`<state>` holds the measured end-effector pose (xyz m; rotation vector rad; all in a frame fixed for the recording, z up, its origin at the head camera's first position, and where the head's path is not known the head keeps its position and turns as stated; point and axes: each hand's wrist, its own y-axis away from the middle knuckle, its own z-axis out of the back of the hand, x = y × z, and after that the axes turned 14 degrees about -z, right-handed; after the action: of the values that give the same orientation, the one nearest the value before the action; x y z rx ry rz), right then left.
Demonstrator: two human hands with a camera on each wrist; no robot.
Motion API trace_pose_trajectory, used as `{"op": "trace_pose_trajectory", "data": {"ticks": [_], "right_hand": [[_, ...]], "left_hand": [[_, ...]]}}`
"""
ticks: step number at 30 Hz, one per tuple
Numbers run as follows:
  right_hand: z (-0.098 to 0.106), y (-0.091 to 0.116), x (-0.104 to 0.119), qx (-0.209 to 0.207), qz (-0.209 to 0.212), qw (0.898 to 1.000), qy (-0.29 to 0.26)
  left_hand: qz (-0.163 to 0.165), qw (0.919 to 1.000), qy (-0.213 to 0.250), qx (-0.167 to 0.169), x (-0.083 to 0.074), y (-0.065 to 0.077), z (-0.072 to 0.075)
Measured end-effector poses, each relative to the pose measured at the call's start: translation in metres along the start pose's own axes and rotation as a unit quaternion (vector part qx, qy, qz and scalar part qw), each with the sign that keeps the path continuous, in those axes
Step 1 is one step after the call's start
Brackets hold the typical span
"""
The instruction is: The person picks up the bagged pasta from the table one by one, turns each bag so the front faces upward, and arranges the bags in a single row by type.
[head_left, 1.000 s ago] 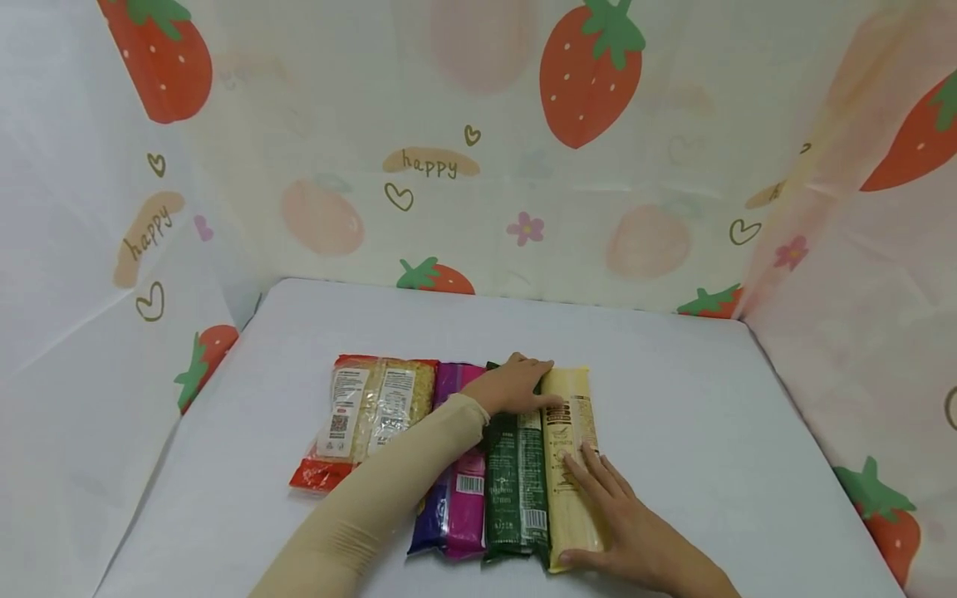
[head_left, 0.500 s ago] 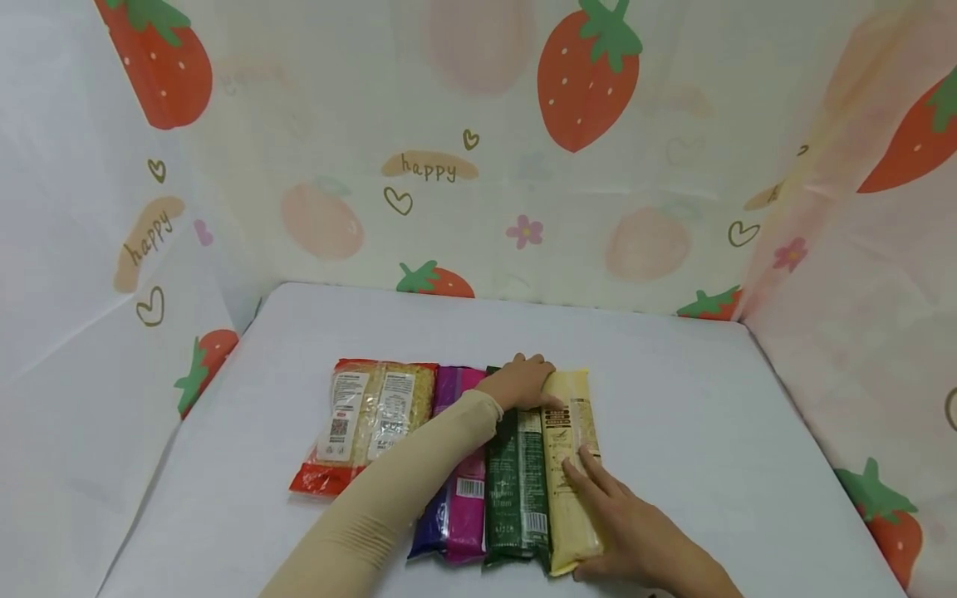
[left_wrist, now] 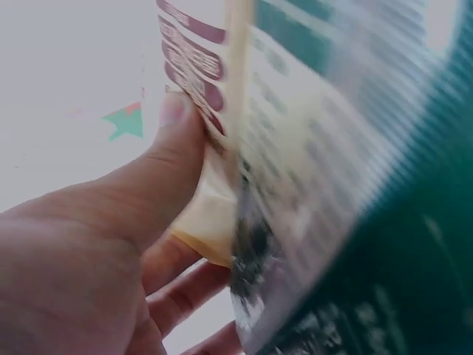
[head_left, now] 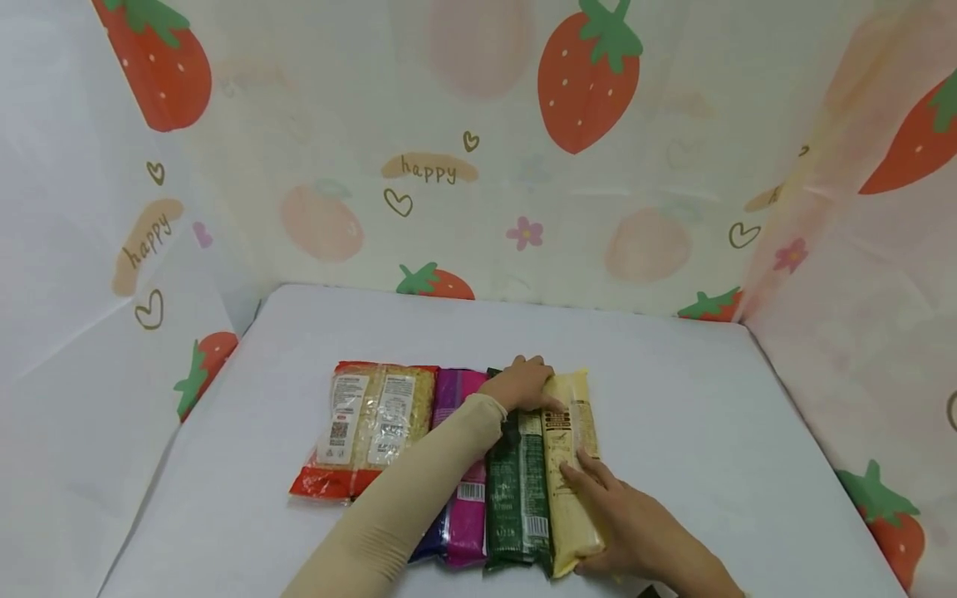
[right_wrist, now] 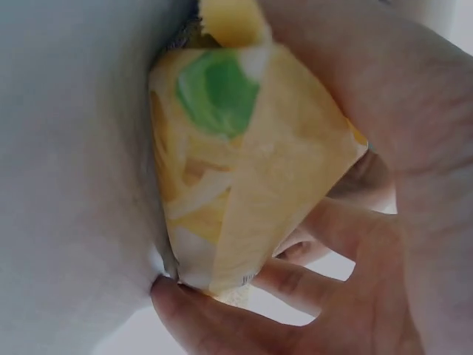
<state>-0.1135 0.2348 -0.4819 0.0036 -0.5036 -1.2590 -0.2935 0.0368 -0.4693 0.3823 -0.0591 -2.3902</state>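
A long, narrow yellow food packet lies at the right end of a row of packets, its near end slightly tilted. My left hand reaches across the row and holds its far end; in the left wrist view the thumb presses its printed face, with the fingers behind it. My right hand grips the near right side, and the right wrist view shows thumb and fingers around the packet's end. A dark green packet lies directly to the left, partly under the left hand.
A purple and magenta packet lies left of the green one, partly covered by the left sleeve. Farther left is a clear packet with red ends. White table surrounds the row, with strawberry-patterned cloth behind.
My right hand has slid its thumb around the yellow packet's near end, and that packet has tilted slightly. The left hand has shifted a little to the right. The other packets stay put.
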Motion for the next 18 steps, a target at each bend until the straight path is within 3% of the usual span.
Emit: {"op": "trace_pose_trajectory", "data": {"ticks": [8,18], "right_hand": [[-0.0017,-0.0004,0.0006,-0.02,0.009,1.0,0.009],[0.0,-0.0002,-0.0025,-0.012,0.006,1.0,-0.006]], "left_hand": [[0.001,0.9999,-0.011,0.005,-0.0059,0.001,0.002],[-0.007,0.9998,0.016,-0.001,0.0035,-0.0017,-0.0002]]}}
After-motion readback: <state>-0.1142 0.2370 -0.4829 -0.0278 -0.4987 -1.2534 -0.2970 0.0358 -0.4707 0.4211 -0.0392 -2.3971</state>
